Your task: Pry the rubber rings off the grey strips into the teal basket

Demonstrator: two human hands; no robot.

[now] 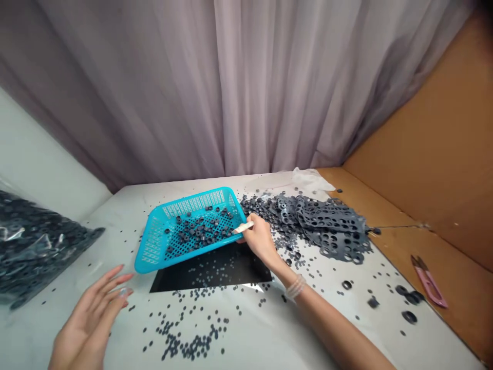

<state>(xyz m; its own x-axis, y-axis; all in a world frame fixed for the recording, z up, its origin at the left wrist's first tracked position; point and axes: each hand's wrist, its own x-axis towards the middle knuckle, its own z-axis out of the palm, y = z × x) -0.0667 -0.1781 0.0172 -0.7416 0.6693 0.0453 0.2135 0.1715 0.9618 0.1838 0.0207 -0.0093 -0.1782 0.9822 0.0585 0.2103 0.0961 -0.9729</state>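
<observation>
Fingers (115, 288) of the left hand (90, 321) are spread and released, hovering empty over the near left part of the white counter (50, 334), beside a scatter of small black rubber discs (188, 344). Farther in, the right hand (260, 241) grasps the right rim of a turquoise perforated plastic basket (192, 228), thumb on top; the basket is tilted up on that side, holds dark rubber rings (198, 228) and stands over a black rectangular sheet (215, 270) mid-counter. Beyond, toward the far right edge, lie punched grey rubber sheets (331, 226); a clear bag of black rings (31, 241) sits at the left edge.
</observation>
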